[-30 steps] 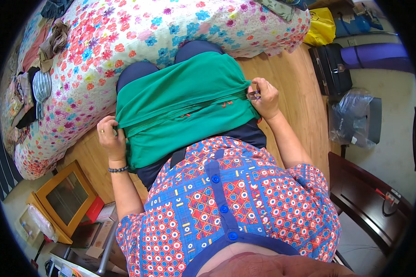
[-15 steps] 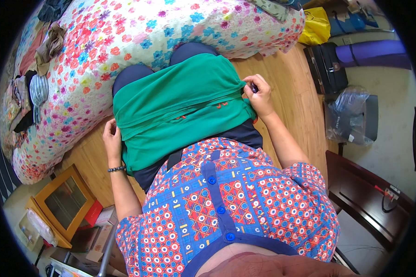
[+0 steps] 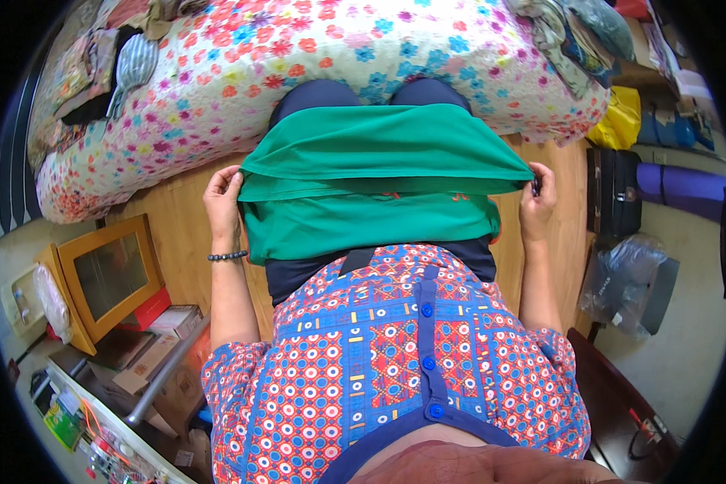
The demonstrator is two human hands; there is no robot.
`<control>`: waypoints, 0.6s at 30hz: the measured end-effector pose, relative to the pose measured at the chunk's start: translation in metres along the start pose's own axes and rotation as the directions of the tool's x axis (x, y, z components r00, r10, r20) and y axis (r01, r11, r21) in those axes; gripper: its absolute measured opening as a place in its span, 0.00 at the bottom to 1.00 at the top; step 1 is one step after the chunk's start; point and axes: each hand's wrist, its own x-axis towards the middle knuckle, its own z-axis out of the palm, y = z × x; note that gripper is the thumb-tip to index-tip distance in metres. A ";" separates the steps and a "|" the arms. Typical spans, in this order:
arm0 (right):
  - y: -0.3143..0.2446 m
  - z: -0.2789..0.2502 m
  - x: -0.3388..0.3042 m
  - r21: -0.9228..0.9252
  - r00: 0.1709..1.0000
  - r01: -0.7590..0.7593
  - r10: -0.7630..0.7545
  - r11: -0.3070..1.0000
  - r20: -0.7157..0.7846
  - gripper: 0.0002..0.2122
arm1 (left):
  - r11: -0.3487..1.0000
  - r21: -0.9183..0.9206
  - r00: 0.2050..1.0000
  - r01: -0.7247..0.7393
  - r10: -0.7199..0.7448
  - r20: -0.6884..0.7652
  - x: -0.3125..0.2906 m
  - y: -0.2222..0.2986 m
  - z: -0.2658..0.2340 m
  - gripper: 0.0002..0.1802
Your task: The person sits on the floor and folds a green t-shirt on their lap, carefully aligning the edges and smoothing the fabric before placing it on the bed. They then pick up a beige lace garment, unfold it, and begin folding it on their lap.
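Across my lap, over dark trousers, lies a green garment, folded over on itself, with small red marks partly showing below the fold. Its exact kind cannot be made out. My left hand pinches the left corner of the folded layer between thumb and fingers, a dark bead bracelet on that wrist. At the opposite corner, my right hand grips the cloth, with a small dark thing showing at its fingers. The upper layer is stretched between both hands.
Ahead of my knees is a bed with a floral cover, clothes heaped at its left. A wooden cabinet and boxes stand to the left. Rightward are a black case, a purple roll and a yellow bag.
My hands have moved farther apart, drawing the garment's folded layer wider and straighter. The right hand has gone outward. The whole view has turned, so the garment now lies level.
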 end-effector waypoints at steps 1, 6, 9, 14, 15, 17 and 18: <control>0.004 -0.006 0.001 -0.034 0.998 0.040 -0.038 0.999 0.057 0.15 | 1.000 -0.016 1.000 -0.022 0.022 -0.014 -0.001 0.004 -0.007 0.08; 0.002 -0.008 0.001 0.391 0.940 -0.338 0.328 0.856 0.095 0.04 | 0.979 0.087 0.979 -0.186 0.192 -0.068 -0.008 0.029 -0.013 0.03; 0.002 -0.010 0.011 0.556 0.912 -0.390 0.392 0.734 0.121 0.05 | 0.979 0.159 0.991 -0.126 0.133 -0.033 -0.015 0.039 -0.019 0.04; -0.003 -0.023 0.034 0.671 0.871 -0.454 0.449 0.586 0.197 0.08 | 0.966 0.218 0.976 -0.140 0.098 0.193 -0.031 0.077 -0.011 0.14; -0.003 -0.028 0.039 0.678 0.876 -0.447 0.441 0.583 0.198 0.08 | 0.891 0.367 0.959 -0.266 0.204 0.199 -0.033 0.081 -0.016 0.15; 0.002 -0.038 0.046 0.690 0.883 -0.435 0.424 0.578 0.201 0.08 | 0.632 0.622 0.883 -0.461 0.392 0.257 -0.037 0.088 -0.031 0.16; 0.008 -0.042 0.049 0.693 0.894 -0.412 0.408 0.592 0.182 0.07 | 0.573 0.684 0.865 -0.452 0.468 0.180 -0.041 0.092 -0.033 0.18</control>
